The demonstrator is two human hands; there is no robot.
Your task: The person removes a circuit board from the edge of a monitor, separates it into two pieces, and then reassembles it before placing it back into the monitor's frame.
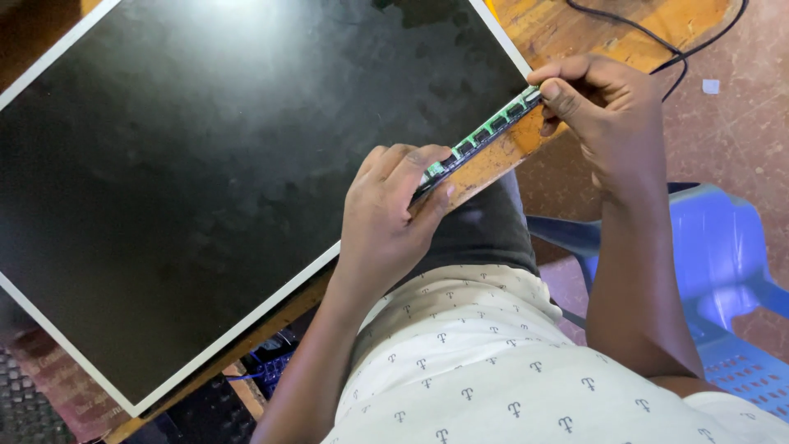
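A large flat display panel (222, 173) with a dark face and thin white border lies on a wooden table (567, 25). Along its near edge runs a narrow green circuit strip (485, 131). My left hand (390, 218) pinches the strip's left part between thumb and fingers at the panel's edge. My right hand (596, 103) pinches the strip's right end near the panel's corner. Both hands are closed on the strip.
A black cable (657, 41) crosses the table's far right and the reddish floor. A blue plastic chair (715, 247) stands at my right. Dark items and a blue wire (263, 370) sit under the table edge at the lower left.
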